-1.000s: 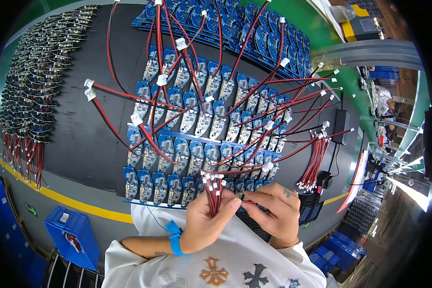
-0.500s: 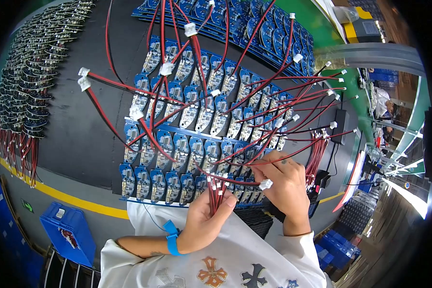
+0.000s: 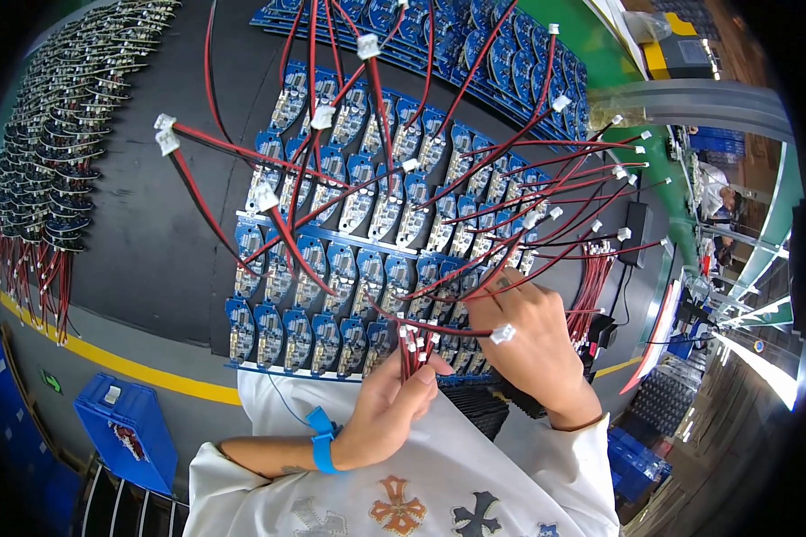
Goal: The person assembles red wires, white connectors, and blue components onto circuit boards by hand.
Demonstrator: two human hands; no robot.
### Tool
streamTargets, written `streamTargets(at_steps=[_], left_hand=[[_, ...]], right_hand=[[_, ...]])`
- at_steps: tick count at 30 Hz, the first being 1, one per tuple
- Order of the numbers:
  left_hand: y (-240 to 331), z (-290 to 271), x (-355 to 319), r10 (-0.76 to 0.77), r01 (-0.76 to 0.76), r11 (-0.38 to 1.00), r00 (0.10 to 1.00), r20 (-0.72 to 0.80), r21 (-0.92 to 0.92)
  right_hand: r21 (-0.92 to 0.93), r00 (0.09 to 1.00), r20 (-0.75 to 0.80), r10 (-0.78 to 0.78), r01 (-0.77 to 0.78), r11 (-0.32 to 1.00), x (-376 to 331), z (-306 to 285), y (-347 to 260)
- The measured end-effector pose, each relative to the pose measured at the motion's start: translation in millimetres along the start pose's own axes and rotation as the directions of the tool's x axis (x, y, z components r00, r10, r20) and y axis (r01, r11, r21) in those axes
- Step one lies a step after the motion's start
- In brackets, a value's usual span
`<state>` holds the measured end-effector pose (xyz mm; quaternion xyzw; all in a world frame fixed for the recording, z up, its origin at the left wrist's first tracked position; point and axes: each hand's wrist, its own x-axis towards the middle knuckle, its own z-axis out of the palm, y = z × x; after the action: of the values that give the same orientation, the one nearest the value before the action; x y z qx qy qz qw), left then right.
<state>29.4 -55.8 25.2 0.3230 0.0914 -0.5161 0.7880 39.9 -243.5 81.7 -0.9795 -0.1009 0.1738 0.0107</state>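
Fingertips (right hand [image 3: 528, 345]) hidden among boards [image 3: 349, 268]

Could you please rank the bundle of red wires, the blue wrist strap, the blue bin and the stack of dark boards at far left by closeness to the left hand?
1. Bundle of red wires: pinched in the left hand.
2. Blue wrist strap: on its wrist.
3. Blue bin: lower left.
4. Stack of dark boards: far upper left.
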Motion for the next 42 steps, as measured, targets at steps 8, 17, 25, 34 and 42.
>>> streamTargets(at_steps=[8,17,25,34,42], left_hand=[[-5.0,-3.0,-3.0,-0.005,-0.007,0.994,0.995,0.104,0.112],[-8.6,5.7,4.2,0.086,-0.09,0.991,0.996,0.038,0.1],[-10.5,-0.2,1.3,0.14,-0.138,0.987,0.99,-0.022,0.078],[-10.5,-5.8,-2.9,0.108,-0.108,0.994,0.994,0.003,-0.012],[-9.8,-6.1,-2.8,0.078,-0.078,0.997,0.997,0.007,-0.01]], right_hand=[[0.601,0.928,-0.323,0.188,0.047,0.798,-26.5,3.6,-29.3],[0.98,0.641,-0.104,0.761,0.196,-0.031,-56.0,27.0,-57.5],[0.652,0.768,-0.329,0.549,-0.236,0.72,-53.0,23.9,-7.0],[0.111,0.955,-0.221,0.198,-0.177,0.978,-30.7,15.8,8.0],[-0.082,0.999,-0.031,0.037,-0.04,0.996,-18.2,1.7,4.9]])
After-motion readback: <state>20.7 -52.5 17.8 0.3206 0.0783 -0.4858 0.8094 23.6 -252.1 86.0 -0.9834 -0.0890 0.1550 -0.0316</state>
